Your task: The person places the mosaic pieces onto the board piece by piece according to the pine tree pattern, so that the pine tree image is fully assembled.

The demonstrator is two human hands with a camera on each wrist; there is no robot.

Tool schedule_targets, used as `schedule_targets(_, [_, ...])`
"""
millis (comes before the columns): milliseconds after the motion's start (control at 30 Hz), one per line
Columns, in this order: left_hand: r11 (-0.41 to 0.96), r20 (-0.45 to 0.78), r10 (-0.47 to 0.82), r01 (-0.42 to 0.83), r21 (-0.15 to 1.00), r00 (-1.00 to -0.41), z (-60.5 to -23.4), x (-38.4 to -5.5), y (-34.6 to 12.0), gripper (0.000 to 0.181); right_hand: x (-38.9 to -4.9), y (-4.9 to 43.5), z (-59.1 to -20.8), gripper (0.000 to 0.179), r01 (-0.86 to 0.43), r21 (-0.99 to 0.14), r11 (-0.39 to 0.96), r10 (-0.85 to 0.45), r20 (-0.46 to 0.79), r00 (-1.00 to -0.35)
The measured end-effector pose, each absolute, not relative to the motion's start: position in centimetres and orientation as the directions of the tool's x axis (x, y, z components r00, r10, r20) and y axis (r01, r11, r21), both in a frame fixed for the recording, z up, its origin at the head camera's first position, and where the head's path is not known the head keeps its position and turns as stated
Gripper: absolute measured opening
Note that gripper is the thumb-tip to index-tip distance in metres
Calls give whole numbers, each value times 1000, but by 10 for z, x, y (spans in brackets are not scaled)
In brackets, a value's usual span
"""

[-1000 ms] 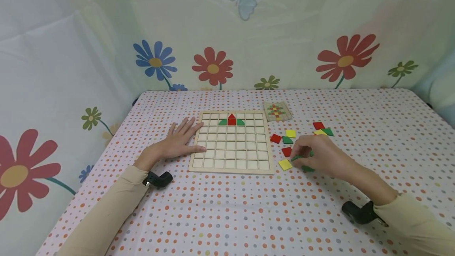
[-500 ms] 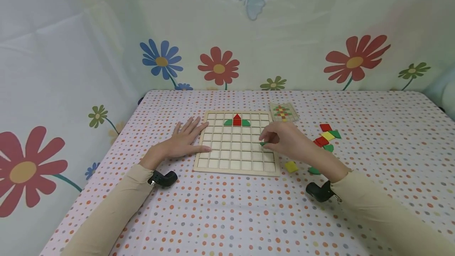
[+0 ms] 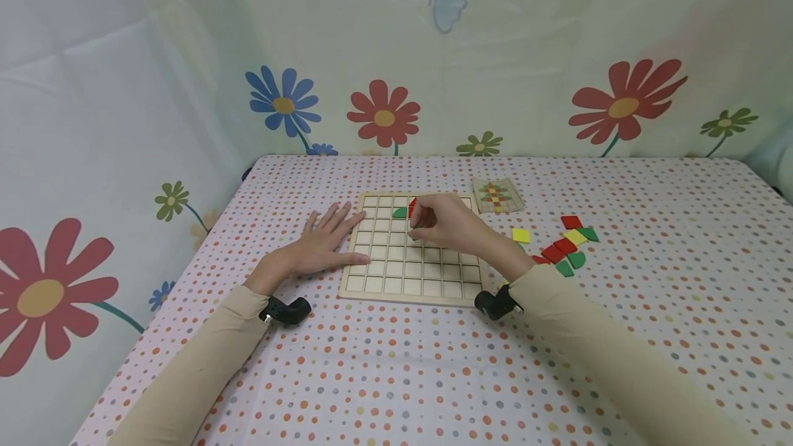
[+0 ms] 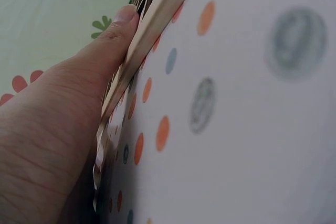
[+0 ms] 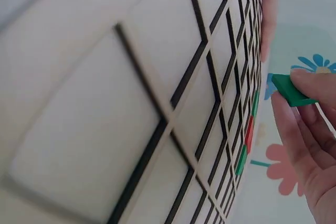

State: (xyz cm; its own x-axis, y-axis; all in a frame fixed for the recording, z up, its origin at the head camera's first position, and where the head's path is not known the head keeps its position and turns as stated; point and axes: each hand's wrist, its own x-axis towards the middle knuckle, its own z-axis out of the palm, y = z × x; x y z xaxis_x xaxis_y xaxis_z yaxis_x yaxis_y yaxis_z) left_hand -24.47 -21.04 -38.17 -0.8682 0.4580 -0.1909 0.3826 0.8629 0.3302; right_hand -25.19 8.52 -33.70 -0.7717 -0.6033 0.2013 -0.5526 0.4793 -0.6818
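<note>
My right hand (image 3: 455,226) is over the upper middle of the wooden grid board (image 3: 372,286), pinching a green tile (image 5: 290,92) between thumb and fingertips. In the right wrist view the tile is held off the board. My left hand (image 3: 319,246) lies spread at the board's left side, fingertips and thumb on its frame. The left wrist view shows the thumb (image 4: 113,38) on the frame's edge. A green quarter-round tile (image 3: 400,213) sits in the grid's second row, beside a red piece (image 3: 412,208) partly hidden by my right hand.
A small pattern card (image 3: 498,196) lies at the board's upper right corner. Loose red, green and yellow tiles (image 3: 565,246) are scattered right of the board, some behind my right forearm. A dotted cloth (image 3: 372,377) covers the table.
My right hand has carried the green tile leftward from the loose tiles to above the board's upper middle. My left hand has stayed at the board's left edge. The head view has shifted slightly.
</note>
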Motion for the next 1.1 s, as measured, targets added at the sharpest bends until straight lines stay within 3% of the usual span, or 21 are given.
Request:
schedule_targets(267, [858, -190, 457, 375, 351, -869, -379, -242, -210, 100, -263, 64, -341, 5, -495, -725, 479, -557, 186, -810])
schedule_targets(633, [857, -178, 453, 372, 357, -874, -382, -243, -210, 106, -278, 38, -345, 10, -486, -721, 494, -554, 171, -815])
schedule_targets(1100, [857, -174, 449, 368, 360, -876, -390, -249, -214, 107, -284, 23, -341, 13, -495, -629, 600, -591, 69, -804])
